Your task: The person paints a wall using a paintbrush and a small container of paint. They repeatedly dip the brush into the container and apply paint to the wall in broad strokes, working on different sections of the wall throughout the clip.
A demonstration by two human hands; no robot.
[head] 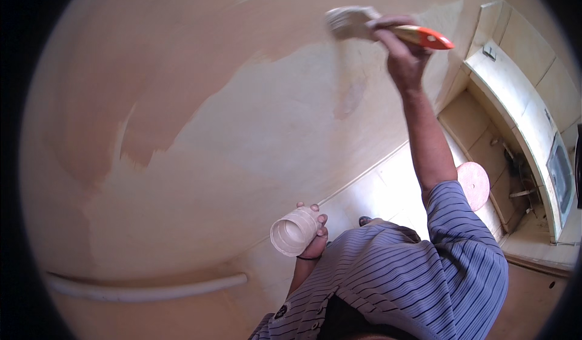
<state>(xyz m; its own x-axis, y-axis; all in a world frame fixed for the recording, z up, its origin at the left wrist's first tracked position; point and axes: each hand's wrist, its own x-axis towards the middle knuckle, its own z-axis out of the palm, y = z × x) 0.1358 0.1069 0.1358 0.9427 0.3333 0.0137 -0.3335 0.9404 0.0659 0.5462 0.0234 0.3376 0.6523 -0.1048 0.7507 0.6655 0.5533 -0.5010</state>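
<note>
My right hand [402, 46] is raised and grips a flat paintbrush [352, 21] whose handle ends in orange. The bristles are blurred and lie at or close to the wall [254, 112]; I cannot tell if they touch it. A broad pinkish-brown painted band [159, 76] with ragged brush edges spreads over the wall's pale surface. Low in front of my body, my left hand [318, 237] is wrapped around a pale plastic cup [295, 231]. Its mouth tilts towards me, and a light coating covers the inside.
A white pipe [150, 287] runs along the lower left. On the right is a tiled counter [514, 85] with an inset sink [560, 171] and an open space beneath. A pink round object [473, 186] stands near it. The floor [386, 185] shines brightly.
</note>
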